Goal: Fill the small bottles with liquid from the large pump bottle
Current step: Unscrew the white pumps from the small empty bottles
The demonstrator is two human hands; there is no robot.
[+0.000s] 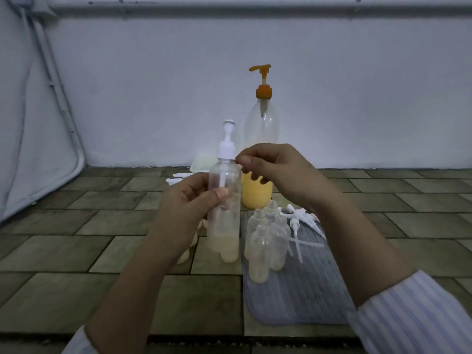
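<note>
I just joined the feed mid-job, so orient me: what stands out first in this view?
The left hand holds up a small clear bottle with a white pump top at centre, the right hand by its neck. Behind stands the large pump bottle, orange-topped, yellow liquid low inside. Uncapped small bottles cluster on a grey mat at right.

Two forearms in view, bare from wrist to well up the arm. Left hand (189,200) and right hand (278,172): no rings, watch or gloves seen. Right sleeve (419,315) is pushed back, white or pale cloth with fine lilac-blue vertical stripes, shirt-weight. Left sleeve (79,341) shows only as a pale edge at the frame bottom; probably the same striped shirt, too little visible to confirm.
</note>
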